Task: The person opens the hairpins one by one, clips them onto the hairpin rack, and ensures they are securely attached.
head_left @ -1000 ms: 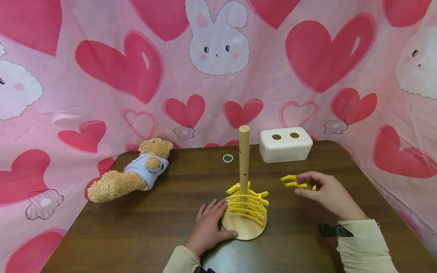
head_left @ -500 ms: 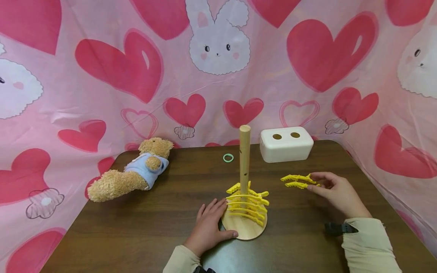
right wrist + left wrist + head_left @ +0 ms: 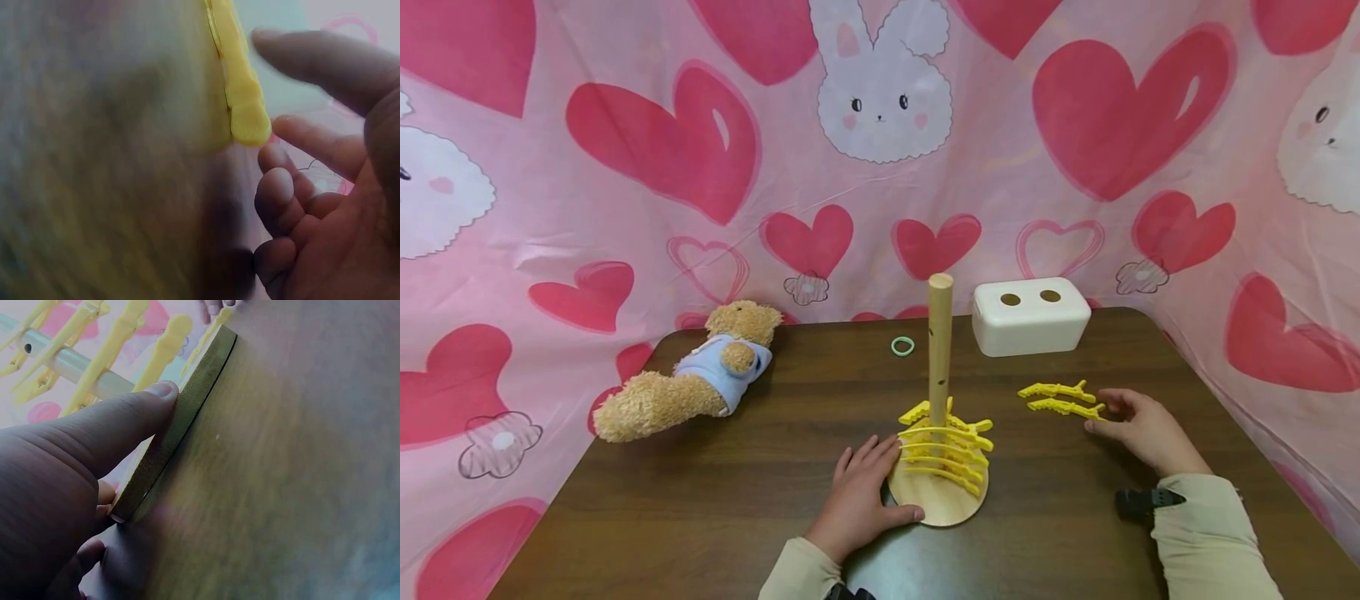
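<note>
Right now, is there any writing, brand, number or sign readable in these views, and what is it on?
None: no view shows readable text.
Backdrop cloth: only printed hearts and bunnies, no words.
White box: two holes on top, no label visible.
Teddy bear, wooden post stand, yellow clips: no markings seen.
Dark strap on the right wrist: too small to tell.

Left hand (image 3: 56, 487) thumb presses wooden base (image 3: 178, 419) edge; yellow clips (image 3: 119, 337) above.
</note>
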`<state>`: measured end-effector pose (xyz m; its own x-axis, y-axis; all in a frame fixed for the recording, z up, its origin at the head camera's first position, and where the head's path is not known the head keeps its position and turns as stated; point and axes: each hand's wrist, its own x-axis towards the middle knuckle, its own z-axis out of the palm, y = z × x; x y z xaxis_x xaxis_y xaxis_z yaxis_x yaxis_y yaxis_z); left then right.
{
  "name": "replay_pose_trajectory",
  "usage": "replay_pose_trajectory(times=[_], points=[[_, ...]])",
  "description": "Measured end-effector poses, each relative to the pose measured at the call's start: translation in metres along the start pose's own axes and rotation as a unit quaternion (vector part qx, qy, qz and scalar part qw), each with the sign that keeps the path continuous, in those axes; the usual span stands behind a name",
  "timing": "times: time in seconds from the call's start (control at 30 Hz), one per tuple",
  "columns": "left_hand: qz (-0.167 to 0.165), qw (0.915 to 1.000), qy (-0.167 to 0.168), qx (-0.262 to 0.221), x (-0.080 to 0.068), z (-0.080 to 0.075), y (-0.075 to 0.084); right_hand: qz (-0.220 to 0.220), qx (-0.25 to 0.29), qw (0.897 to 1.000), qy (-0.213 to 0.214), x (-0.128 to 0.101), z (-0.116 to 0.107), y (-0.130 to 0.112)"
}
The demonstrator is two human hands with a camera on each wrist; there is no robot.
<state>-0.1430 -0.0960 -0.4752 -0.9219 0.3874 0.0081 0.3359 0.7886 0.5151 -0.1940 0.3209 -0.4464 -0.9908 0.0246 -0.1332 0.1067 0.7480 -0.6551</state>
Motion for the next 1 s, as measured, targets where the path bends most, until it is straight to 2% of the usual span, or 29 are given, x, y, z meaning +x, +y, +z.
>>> replay_pose_trajectory(times=[0.2,0.37,0.63,0.73,0.9,1.0], points=[[0.003,1.0000,0.002,0.004,-0.001,0.000,0.000,0.003,-0.028,0.999,-0.026,0.001,-0.003,0.007],[0.004,1.0000,0.002,0.007,-0.001,0.000,0.000,-0.004,-0.034,0.999,-0.025,0.001,-0.001,0.008],[0.003,1.0000,0.001,0.008,-0.001,0.000,0.000,-0.048,0.030,0.998,0.029,-0.003,0.003,0.000],[0.003,1.0000,0.000,0.007,-0.001,0.000,0.000,-0.061,0.060,0.996,0.031,-0.002,0.005,-0.002],[0.004,1.0000,0.000,0.003,0.000,0.000,0.000,-0.065,0.073,0.995,0.032,-0.003,0.007,-0.008],[0.003,1.0000,0.000,0.002,0.000,0.000,0.000,-0.071,0.083,0.992,0.057,-0.005,0.008,-0.013]])
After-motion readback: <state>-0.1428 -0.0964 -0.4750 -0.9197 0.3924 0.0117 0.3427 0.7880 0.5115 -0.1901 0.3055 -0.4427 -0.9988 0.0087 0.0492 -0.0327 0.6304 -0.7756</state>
